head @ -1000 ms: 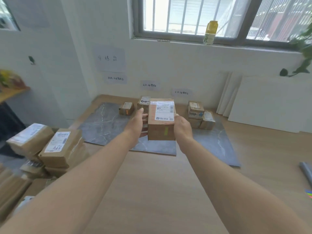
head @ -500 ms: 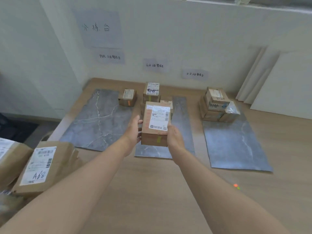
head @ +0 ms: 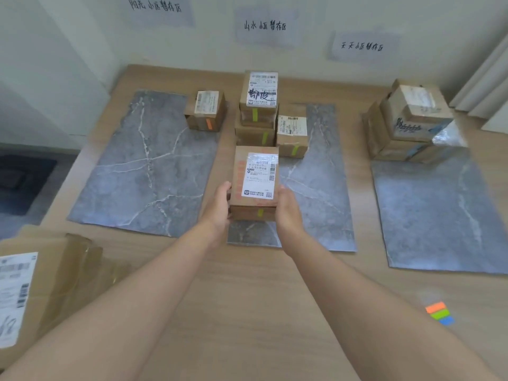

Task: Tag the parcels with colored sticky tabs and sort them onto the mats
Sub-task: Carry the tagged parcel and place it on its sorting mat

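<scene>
Head view: parcel (head: 254,177) gripped between left hand (head: 218,213) and right hand (head: 287,213).

A pale wood-grain surface (head: 247,298) fills most of the view and runs to a plain off-white wall (head: 206,50) at the far side. Three paper signs (head: 265,26) with dark handwritten characters are stuck on that wall in a row. At the far right, white boards (head: 483,86) lean against it. To the left, a grey floor (head: 16,224) carries a dark rug (head: 24,182). The light is soft and even.
</scene>
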A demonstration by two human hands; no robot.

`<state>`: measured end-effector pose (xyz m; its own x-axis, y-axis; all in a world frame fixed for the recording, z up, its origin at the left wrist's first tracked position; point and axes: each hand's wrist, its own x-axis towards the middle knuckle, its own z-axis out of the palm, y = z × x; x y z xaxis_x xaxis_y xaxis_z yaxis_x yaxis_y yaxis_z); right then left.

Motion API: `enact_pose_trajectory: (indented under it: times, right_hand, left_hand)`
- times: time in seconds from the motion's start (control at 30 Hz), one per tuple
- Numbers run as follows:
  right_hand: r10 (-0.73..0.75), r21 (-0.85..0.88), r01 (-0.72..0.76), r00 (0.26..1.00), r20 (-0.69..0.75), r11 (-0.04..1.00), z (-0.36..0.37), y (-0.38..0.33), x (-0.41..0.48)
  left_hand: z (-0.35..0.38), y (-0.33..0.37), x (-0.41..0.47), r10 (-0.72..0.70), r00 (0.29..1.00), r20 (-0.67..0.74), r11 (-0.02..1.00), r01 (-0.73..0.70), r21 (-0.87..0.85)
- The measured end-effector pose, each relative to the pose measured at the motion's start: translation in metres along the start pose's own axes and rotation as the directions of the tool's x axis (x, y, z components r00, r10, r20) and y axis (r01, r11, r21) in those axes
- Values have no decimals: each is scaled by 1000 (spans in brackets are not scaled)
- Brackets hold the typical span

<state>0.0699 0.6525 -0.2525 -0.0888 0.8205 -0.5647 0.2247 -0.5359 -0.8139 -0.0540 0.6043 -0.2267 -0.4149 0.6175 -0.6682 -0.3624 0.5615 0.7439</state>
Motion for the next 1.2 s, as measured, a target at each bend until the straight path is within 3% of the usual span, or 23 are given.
enact_pose_trajectory:
  times: [0.27, 0.47, 0.83, 1.07, 1.2]
  right_hand:
    - [-21, 35, 22, 1000, -1, 999, 3, 18, 18]
    - [-66, 20, 68, 995, -68, 998, -7, -4, -5]
    - [-196, 73, 198, 980, -30, 978, -30, -60, -133]
    - [-318, 94, 318, 948, -14, 943, -38, -67, -211]
    - [-315, 97, 313, 949, 10, 945, -41, -58, -245]
  left_hand:
    - [1, -6, 16, -4, 1000, -27, 1000, 5, 24]
    - [-1, 7, -11, 88, 996, -25, 992, -85, 92]
    - [-12, 42, -146, 241, 970, 23, 970, -241, -2]
    - [-32, 32, -216, 311, 949, 42, 950, -311, -20]
    - [-42, 15, -253, 328, 944, 20, 944, -327, -49]
